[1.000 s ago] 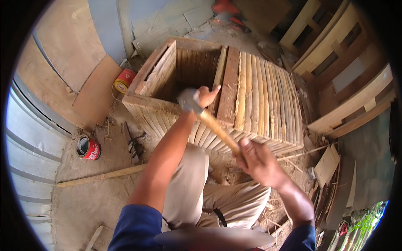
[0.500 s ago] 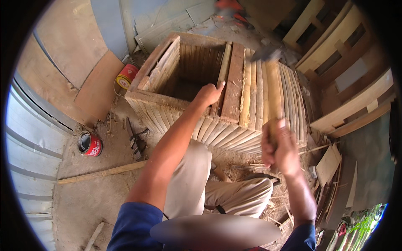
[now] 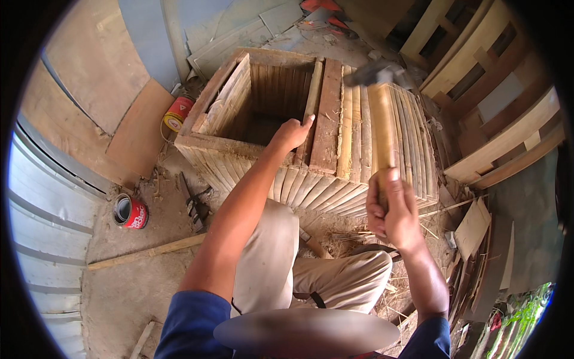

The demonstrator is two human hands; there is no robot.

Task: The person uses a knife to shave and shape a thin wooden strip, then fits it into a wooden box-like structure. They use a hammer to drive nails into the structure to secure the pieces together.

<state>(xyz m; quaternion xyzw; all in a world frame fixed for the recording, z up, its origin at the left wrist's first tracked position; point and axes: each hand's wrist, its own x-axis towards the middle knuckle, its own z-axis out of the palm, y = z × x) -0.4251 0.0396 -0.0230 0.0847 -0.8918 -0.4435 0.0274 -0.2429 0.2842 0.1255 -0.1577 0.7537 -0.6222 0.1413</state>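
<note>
- The right hand [image 3: 393, 209] is clenched around the handle of a hammer [image 3: 384, 131], its blurred head up over the slatted half of the box [image 3: 326, 191].
- The left hand [image 3: 290, 134] rests at the box's open half, thumb on the pale strip [image 3: 314, 84] edging the opening; its other fingers are mostly hidden from me, so I can't tell whether they grasp the strip.
- That strip lies just ahead of the left thumb, its long axis running away from the person; the left hand is clearly nearer. From the right fist it's ahead and to the left, beyond the brown board [image 3: 327, 116].
- Bold white lettering marks the red can [image 3: 138, 214] on the floor [image 3: 125, 293]; the red-and-yellow tin [image 3: 178, 112] behind has a label too small to read.
</note>
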